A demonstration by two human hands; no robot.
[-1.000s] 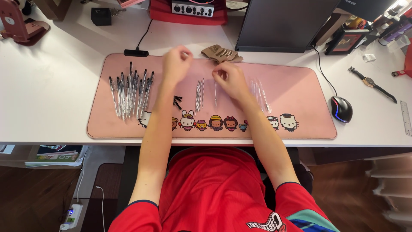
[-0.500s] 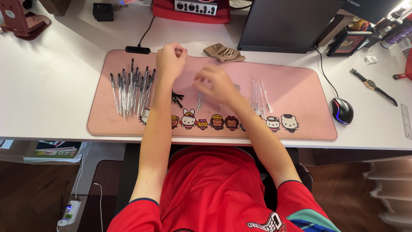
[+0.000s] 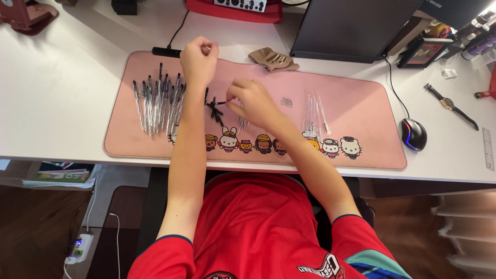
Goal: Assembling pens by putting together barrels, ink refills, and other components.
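My left hand [image 3: 199, 59] is curled into a fist over the far edge of the pink desk mat [image 3: 361, 103], with a thin pale pen part just showing at its fingers. My right hand [image 3: 252, 101] reaches left across the mat, and its fingertips pinch a piece from the little pile of small black pen parts [image 3: 214, 109]. A row of assembled pens [image 3: 157, 98] lies on the mat's left end. Several clear pen barrels [image 3: 314, 111] lie to the right. Thin refills [image 3: 242, 123] are partly hidden under my right hand.
A black monitor [image 3: 351, 26] stands at the back, with a tan cloth pouch [image 3: 271, 58] in front of it. A black mouse [image 3: 413, 134], a wristwatch [image 3: 449, 103] and a ruler [image 3: 488, 149] lie right of the mat. A red device [image 3: 235, 8] sits at the back.
My right hand has moved left from the refills at mid-mat to the pile of black parts. My left hand has stayed near the mat's far edge.
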